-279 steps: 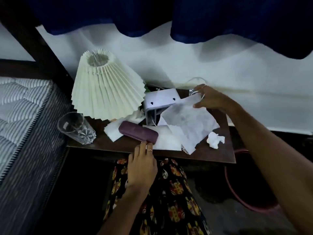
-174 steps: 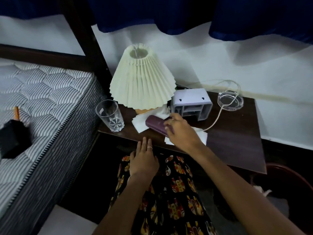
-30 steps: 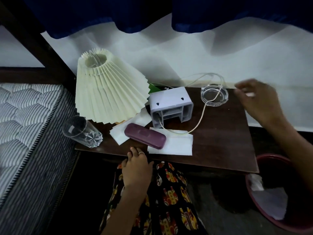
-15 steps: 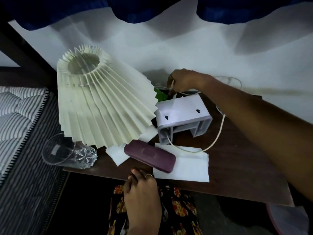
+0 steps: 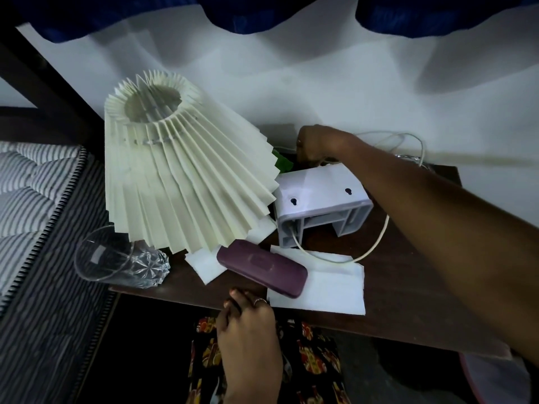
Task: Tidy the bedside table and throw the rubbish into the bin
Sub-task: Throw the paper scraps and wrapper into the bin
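Note:
The dark wooden bedside table [image 5: 408, 272] carries a tilted pleated cream lamp shade [image 5: 180, 182], a cut-glass tumbler [image 5: 116, 258], a purple case [image 5: 262, 266], a white tissue [image 5: 329, 287] and a second tissue [image 5: 207, 265] under the case. A white plastic box [image 5: 320, 196] with a cable [image 5: 376, 243] stands at the back. My right hand [image 5: 318, 147] reaches behind that box, next to a green scrap [image 5: 283, 164]; its fingertips are hidden. My left hand [image 5: 248, 319] rests with bent fingers on the table's front edge, holding nothing.
A striped mattress [image 5: 35, 199] lies to the left of the table, close to the tumbler. The red bin [image 5: 495, 383] with white paper in it shows at the bottom right, below the table corner. A white wall and blue curtain stand behind.
My right hand came from the right side of the table to behind the white box, and in the last half second dipped lower there. My left hand stays at the front edge.

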`<state>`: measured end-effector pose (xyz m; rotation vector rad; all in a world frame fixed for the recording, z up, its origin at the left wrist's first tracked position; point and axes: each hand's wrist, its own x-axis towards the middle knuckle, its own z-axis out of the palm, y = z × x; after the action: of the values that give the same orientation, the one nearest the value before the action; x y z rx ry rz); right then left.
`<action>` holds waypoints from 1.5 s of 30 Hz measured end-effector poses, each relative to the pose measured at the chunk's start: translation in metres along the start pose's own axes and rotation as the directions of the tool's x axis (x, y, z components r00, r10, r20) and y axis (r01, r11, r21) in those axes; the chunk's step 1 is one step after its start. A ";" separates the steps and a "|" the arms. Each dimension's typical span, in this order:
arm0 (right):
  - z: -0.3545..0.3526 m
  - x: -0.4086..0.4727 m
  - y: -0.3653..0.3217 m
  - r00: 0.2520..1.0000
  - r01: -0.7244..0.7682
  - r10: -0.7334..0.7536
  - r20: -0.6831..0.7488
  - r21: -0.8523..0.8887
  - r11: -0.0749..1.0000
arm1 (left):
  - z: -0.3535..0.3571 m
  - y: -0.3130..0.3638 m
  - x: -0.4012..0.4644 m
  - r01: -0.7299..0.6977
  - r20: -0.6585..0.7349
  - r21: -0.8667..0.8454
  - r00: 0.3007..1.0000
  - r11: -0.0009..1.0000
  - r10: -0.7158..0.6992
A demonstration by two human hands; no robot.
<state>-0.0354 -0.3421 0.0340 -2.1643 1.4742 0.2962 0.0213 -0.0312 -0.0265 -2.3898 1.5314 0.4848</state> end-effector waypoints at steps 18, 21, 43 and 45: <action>-0.044 -0.162 0.065 0.938 0.304 0.095 -0.334 0.922 0.237 | -0.006 -0.004 -0.010 -0.058 -0.080 0.072 0.995 0.996 0.064; -0.028 -0.219 0.104 0.921 0.306 0.162 -0.354 0.916 0.260 | -0.009 -0.006 -0.015 -0.079 -0.080 0.047 0.993 0.996 0.083; 0.073 -0.299 0.223 0.698 -0.293 0.599 -0.393 0.607 0.739 | -0.013 -0.008 -0.021 -0.047 -0.133 -0.129 0.991 0.991 0.030; 0.048 -0.275 0.195 0.731 -0.204 0.502 -0.463 0.553 0.808 | -0.014 -0.008 -0.019 -0.043 -0.135 -0.136 0.991 0.990 0.024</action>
<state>-0.3168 -0.1515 0.0604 -1.6034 2.0578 -0.6321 0.0230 -0.0178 -0.0056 -2.5517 1.6464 0.4620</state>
